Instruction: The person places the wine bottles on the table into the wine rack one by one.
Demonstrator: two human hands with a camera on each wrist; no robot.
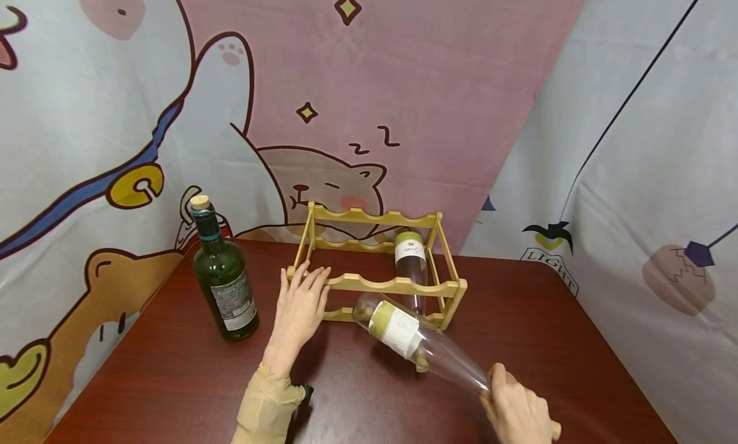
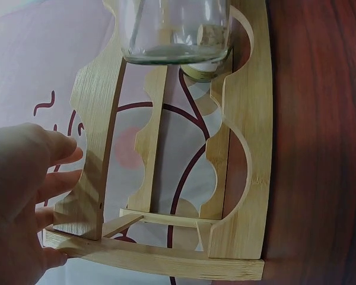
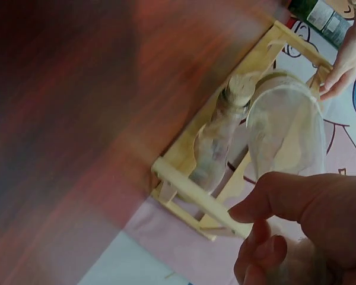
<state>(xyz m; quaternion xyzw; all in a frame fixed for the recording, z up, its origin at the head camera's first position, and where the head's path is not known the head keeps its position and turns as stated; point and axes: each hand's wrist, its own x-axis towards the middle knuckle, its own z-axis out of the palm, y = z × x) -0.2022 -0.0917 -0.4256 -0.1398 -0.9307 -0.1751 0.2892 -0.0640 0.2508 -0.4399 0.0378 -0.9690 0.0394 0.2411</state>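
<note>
A bamboo wine rack (image 1: pixel 369 284) stands on the table. My left hand (image 1: pixel 302 303) holds its front left corner, fingers over the upper rail (image 2: pixel 98 142). In my right hand (image 1: pixel 516 405) is the neck of a clear wine bottle (image 1: pixel 444 357) with a green-and-white label. This bottle tilts, its base up by the front of the rack and its corked end toward me. A second clear bottle (image 1: pixel 410 264) lies in the rack's lower right part, its corked neck (image 3: pixel 240 89) sticking out in front. The held bottle partly hides it in the head view.
A green corked bottle (image 1: pixel 227 287) stands upright left of the rack, near my left forearm. The dark red table (image 1: pixel 530 316) extends around the rack. Right behind it hangs a printed cloth (image 1: pixel 403 111).
</note>
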